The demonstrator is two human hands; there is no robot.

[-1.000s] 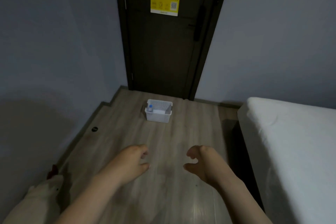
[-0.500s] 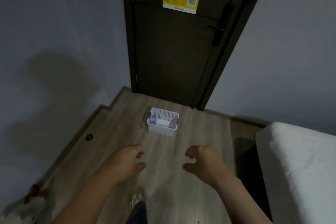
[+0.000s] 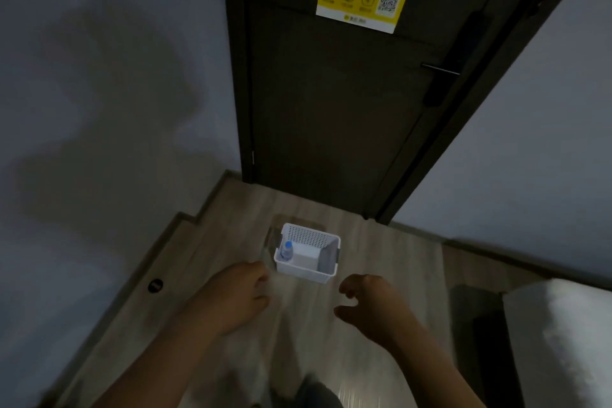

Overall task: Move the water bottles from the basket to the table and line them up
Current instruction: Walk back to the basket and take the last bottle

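Note:
A small white perforated basket (image 3: 323, 237) stands on the wooden floor in front of a dark door. One clear water bottle with a blue cap (image 3: 286, 250) stands upright in its left end, beside a white box-like shape. My left hand (image 3: 236, 296) hangs just near-left of the basket, fingers loosely curled, holding nothing. My right hand (image 3: 371, 303) hangs just near-right of the basket, fingers also loosely curled and empty. Neither hand touches the basket. No table is in view.
The dark door (image 3: 347, 93) with a yellow Wi-Fi sticker closes off the floor ahead. Grey walls run on both sides. A white bed corner (image 3: 559, 334) juts in at the right. A small round floor stopper (image 3: 155, 285) lies at the left.
The view has come closer to the door and basket. The basket now lies just beyond my fingertips. Both hands kept the same loose, empty pose.

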